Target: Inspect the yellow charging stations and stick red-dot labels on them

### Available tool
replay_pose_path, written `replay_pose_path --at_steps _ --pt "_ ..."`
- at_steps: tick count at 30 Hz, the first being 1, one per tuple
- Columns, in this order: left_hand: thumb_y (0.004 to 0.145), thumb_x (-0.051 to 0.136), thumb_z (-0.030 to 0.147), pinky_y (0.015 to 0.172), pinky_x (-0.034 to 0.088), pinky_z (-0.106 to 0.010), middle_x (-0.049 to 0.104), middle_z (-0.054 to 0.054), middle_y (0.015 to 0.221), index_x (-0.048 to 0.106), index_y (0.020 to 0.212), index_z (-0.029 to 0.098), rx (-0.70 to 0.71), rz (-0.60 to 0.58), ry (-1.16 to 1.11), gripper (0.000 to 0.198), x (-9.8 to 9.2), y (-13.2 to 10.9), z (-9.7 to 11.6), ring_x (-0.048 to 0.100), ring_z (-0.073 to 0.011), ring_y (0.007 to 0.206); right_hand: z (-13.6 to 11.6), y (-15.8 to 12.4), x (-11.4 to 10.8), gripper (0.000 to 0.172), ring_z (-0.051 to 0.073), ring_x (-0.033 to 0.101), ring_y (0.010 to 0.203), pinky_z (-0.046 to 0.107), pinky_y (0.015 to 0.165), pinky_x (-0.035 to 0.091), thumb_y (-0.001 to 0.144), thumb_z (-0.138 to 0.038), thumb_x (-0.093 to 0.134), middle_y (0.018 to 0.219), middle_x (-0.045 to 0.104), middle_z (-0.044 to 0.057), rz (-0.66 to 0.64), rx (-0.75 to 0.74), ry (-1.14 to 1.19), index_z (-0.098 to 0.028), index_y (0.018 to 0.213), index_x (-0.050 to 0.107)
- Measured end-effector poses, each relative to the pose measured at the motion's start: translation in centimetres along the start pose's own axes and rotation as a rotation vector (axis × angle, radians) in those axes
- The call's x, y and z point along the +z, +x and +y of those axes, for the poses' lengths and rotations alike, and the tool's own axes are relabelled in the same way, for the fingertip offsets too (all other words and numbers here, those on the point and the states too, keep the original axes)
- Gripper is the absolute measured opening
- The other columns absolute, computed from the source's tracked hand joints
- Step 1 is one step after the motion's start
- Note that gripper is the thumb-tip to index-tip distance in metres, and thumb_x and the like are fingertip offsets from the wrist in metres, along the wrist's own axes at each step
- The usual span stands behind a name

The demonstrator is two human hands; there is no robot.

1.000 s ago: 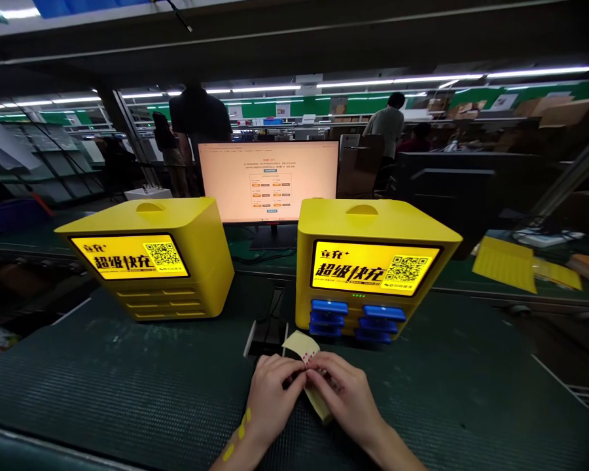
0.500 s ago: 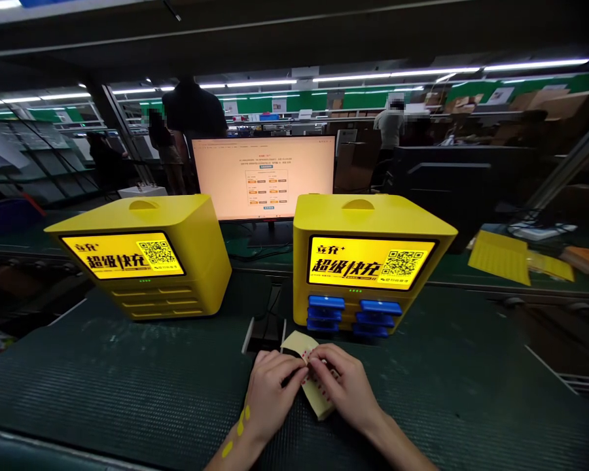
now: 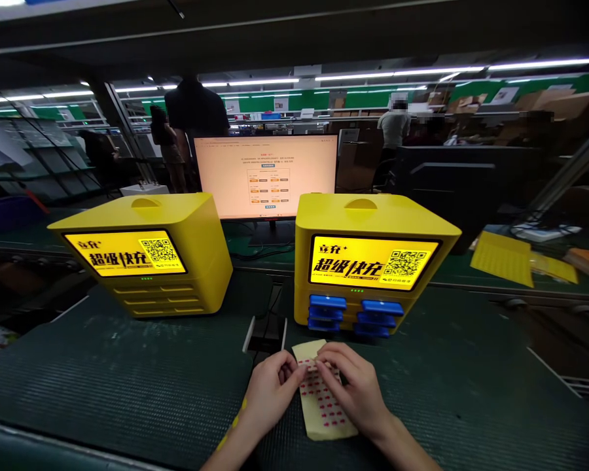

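Head view, looking down over a long dark green bench mat [image 3: 103,386] with a factory floor dim behind it, where a few other people stand at distant benches. Biggest on the bench are two yellow charging cabinets: the left cabinet [image 3: 142,252] has bare slots under its lit screen, and the right cabinet [image 3: 373,252] has blue power banks [image 3: 356,315] sticking out of its slots. Between and behind them stands a lit monitor [image 3: 267,176]. Off to the right, a yellow sheet [image 3: 503,258] leans on the far belt.

Close to the near edge, just in front of the right cabinet, lies a pale sticker sheet [image 3: 324,405] flat on the mat, covered in rows of small red stickers. Both of the person's hands meet at its upper end. The left hand [image 3: 269,392] pinches at the top edge with curled fingers, and the right hand [image 3: 356,389] presses fingertips on the sheet beside it; whether either has a sticker lifted is too small to tell. Yellow marks [image 3: 233,422] show on the left forearm.
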State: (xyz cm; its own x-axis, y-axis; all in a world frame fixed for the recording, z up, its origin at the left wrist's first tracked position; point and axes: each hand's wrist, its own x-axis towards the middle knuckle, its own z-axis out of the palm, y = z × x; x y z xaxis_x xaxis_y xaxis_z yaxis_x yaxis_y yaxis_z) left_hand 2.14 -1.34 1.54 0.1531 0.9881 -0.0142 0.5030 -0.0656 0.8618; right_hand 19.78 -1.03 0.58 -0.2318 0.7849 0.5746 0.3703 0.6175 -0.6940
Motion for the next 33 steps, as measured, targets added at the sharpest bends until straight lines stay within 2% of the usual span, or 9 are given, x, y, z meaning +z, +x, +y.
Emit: replay_pose_path --at_steps 2,4,7,9,11,16,23,30,33 --pt "0.081 0.052 0.046 0.055 0.033 -0.024 0.053 0.001 0.061 0.058 0.066 0.016 -0.021 0.013 -0.038 0.034 0.0 0.1 -0.2 0.045 -0.0128 0.058 0.0 0.1 -0.4 0.009 0.014 0.058 0.079 0.025 0.071 0.048 0.088 -0.014 0.051 0.088 0.06 0.005 0.017 -0.136 -0.115 -0.019 0.092 0.058" --pt "0.081 0.049 0.053 0.055 0.032 -0.023 0.047 0.001 0.057 0.056 0.062 0.015 -0.033 -0.021 -0.176 0.043 0.1 0.2 0.0 0.041 -0.0116 0.057 -0.1 0.2 -0.7 0.011 0.014 0.058 0.078 0.025 0.069 0.048 0.087 -0.011 0.053 0.087 0.061 0.005 0.038 -0.27 -0.213 -0.017 0.093 0.058" --pt "0.074 0.057 0.056 0.052 0.029 -0.022 0.047 0.002 0.057 0.062 0.068 0.013 -0.104 -0.129 -0.441 0.044 0.1 0.3 0.6 0.034 -0.0086 0.051 -0.2 0.3 -0.9 0.012 0.016 0.058 0.08 0.026 0.067 0.048 0.086 -0.008 0.054 0.087 0.063 0.008 0.041 -0.412 -0.296 -0.014 0.095 0.058" --pt "0.067 0.066 0.053 0.049 0.027 -0.021 0.049 0.002 0.059 0.066 0.072 0.013 -0.178 -0.145 -0.55 0.041 0.0 0.3 0.9 0.03 -0.0066 0.049 -0.4 0.3 -0.9 0.013 0.017 0.058 0.08 0.027 0.066 0.048 0.086 -0.008 0.053 0.087 0.063 0.009 0.019 -0.445 -0.316 -0.014 0.097 0.058" --pt "0.064 0.071 0.05 0.051 0.028 -0.021 0.052 0.001 0.062 0.066 0.071 0.012 -0.206 -0.128 -0.603 0.038 0.0 0.2 1.1 0.033 -0.0066 0.051 -0.4 0.2 -0.7 0.013 0.017 0.058 0.078 0.028 0.065 0.049 0.087 -0.009 0.051 0.087 0.063 0.009 -0.001 -0.445 -0.313 -0.014 0.098 0.057" --pt "0.063 0.072 0.045 0.063 0.036 -0.023 0.058 -0.002 0.067 0.064 0.068 0.011 -0.123 -0.087 -0.594 0.035 0.0 0.2 0.5 0.046 -0.0116 0.064 -0.3 0.0 -0.4 0.014 0.016 0.059 0.079 0.027 0.066 0.049 0.087 -0.01 0.049 0.089 0.063 0.008 -0.044 -0.344 -0.214 -0.016 0.097 0.058" --pt "0.062 0.07 0.042 0.061 0.035 -0.022 0.055 -0.001 0.063 0.061 0.066 0.01 -0.145 -0.087 -0.584 0.033 0.1 0.3 0.5 0.044 -0.0108 0.062 -0.2 -0.2 -0.1 0.015 0.016 0.059 0.078 0.027 0.066 0.05 0.087 -0.01 0.05 0.088 0.063 0.007 -0.058 -0.297 -0.158 -0.018 0.096 0.059" --pt "0.06 0.069 0.038 0.059 0.034 -0.022 0.054 -0.001 0.061 0.06 0.064 0.01 -0.157 -0.071 -0.57 0.03 0.2 0.3 0.8 0.042 -0.0102 0.059 -0.2 -0.3 0.1 0.018 0.016 0.059 0.078 0.028 0.065 0.049 0.084 -0.008 0.052 0.088 0.064 0.007 -0.03 -0.36 -0.232 -0.018 0.097 0.059" --pt "0.061 0.069 0.038 0.06 0.035 -0.022 0.054 -0.001 0.061 0.06 0.064 0.011 -0.156 -0.059 -0.576 0.029 0.3 0.2 0.8 0.043 -0.0104 0.059 -0.3 -0.3 0.3 0.019 0.016 0.059 0.079 0.028 0.066 0.05 0.083 -0.007 0.052 0.087 0.063 0.006 -0.007 -0.299 -0.165 -0.019 0.096 0.059"
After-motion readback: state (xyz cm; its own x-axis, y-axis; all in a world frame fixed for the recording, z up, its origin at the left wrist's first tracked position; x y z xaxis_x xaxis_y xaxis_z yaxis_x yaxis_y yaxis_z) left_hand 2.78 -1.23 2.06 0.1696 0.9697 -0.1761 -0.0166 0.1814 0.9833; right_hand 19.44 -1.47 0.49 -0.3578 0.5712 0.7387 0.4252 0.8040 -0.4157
